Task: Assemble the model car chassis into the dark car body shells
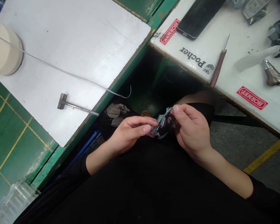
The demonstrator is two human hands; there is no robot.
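Left hand [128, 133]: fingertips pinched on the lower end of a small grey plastic part [161, 123], at frame centre, above the lap. Right hand [191, 130]: thumb and forefinger grip the part's upper end. Left bench [84, 37], white-topped: small metal hammer [73, 105]; cream spool [4, 48], upper left. Right bench [233, 31]: black phone [199, 15]; wooden-handled awl [218, 67].
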